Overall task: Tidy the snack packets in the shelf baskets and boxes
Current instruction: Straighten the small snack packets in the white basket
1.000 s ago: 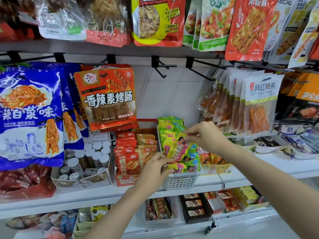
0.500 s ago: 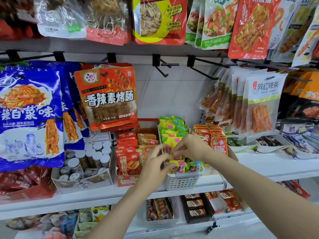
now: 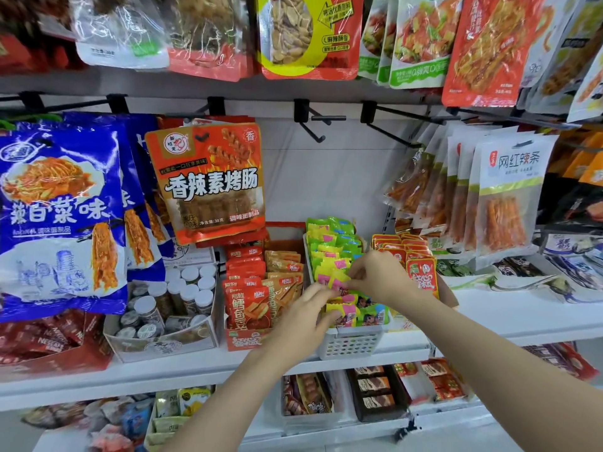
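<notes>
Both hands are working in the white perforated basket (image 3: 350, 345) standing at the near edge of the middle shelf (image 3: 489, 321). Reaching in from the right, the right hand (image 3: 380, 277) is pinching a yellow-and-pink packet among the green and yellow snack packets (image 3: 332, 249) with curled fingertips. Coming up from the near left, the left hand (image 3: 301, 321) is lying against the basket's near left corner, its fingers curling onto the front packets; whether it is actually gripping one cannot be told. Those packets are standing upright in a row running from near to far, filling the basket.

Just left of the basket, a red display box (image 3: 248, 340) is holding red and orange sachets, and further left an open carton (image 3: 163, 344) is holding small white-capped jars. Just right of the basket, a row of red packets (image 3: 421, 275) is standing, partly hidden behind the right wrist. Above, a red-orange bag (image 3: 212, 184) and large blue bags (image 3: 58, 216) are hanging from pegs on the left, with clear-window packs of orange strips (image 3: 502, 197) hanging on the right
</notes>
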